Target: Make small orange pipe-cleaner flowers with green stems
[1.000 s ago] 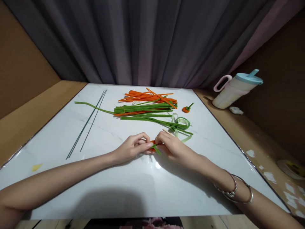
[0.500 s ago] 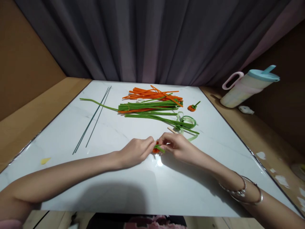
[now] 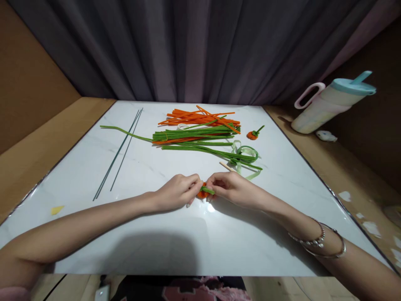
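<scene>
Orange-green pipe-cleaner piece (image 3: 203,191) pinched btwn left hand (image 3: 175,193) & right hand (image 3: 233,190).

I see both forearms stretched forward over the surface, converging at the middle. My left hand (image 3: 177,193) curls with fingertips pinched together; my right hand (image 3: 233,189) mirrors it, fingers bent, bracelets circling its wrist.

Orange and green pipe cleaners (image 3: 197,129), white marbled table (image 3: 156,234), grey curtain (image 3: 188,46), teal-lidded bottle (image 3: 332,104)
</scene>
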Motion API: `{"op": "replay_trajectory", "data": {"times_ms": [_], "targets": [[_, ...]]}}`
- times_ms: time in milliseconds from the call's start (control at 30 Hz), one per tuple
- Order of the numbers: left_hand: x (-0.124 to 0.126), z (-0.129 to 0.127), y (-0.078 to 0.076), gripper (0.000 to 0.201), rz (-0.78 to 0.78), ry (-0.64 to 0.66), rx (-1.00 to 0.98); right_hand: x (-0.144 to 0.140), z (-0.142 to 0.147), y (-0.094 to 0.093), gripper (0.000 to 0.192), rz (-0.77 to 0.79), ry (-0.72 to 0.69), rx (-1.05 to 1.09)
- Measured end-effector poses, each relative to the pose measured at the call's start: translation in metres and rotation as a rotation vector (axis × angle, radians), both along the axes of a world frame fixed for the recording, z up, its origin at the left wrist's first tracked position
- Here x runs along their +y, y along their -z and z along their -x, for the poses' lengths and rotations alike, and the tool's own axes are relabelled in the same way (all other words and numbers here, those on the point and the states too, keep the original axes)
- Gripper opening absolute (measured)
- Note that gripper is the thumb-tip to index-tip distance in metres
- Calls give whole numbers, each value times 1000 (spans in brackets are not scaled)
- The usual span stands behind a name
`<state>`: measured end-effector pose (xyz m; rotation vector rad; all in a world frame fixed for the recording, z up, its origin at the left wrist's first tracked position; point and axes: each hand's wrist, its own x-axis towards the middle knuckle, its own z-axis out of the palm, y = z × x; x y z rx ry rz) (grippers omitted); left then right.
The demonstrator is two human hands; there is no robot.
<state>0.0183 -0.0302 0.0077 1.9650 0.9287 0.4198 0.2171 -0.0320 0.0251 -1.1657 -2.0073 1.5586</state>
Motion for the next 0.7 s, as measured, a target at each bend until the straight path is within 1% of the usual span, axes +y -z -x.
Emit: {"op": "replay_trajectory", "data": {"times_ms": [133, 267, 333, 400, 467, 500, 533, 600, 667, 700], "targets": [[1, 1, 2, 28, 79, -11, -41, 1, -2, 2, 14, 68, 39, 76], [0, 1, 1, 26, 89, -2, -78, 3, -2, -1, 15, 182, 66, 95], [0, 1, 0, 26, 110, -17, -99, 3, -1, -3, 15, 234, 80, 86], [0, 0, 0, 27, 178, -54, -139, 3, 0, -3, 14, 204, 82, 75], [1, 0, 1, 28, 334, -93, -229, 2, 0, -3, 13, 89, 56, 47], [2, -1, 2, 28, 433, -106, -289, 1, -1, -3, 12, -6, 41, 21], [3, -1, 3, 28, 531, -117, -352, 1, -2, -3, 11, -123, 26, -12], [6, -2, 4, 26, 683, -138, -458, 0, -6, -2, 10, -407, -8, -75], [8, -2, 4, 26, 763, -160, -517, -1, -10, -1, 15, -681, -60, -128], [9, -3, 4, 26, 789, -171, -532, -2, -11, 0, 19, -791, -96, -164]]}}
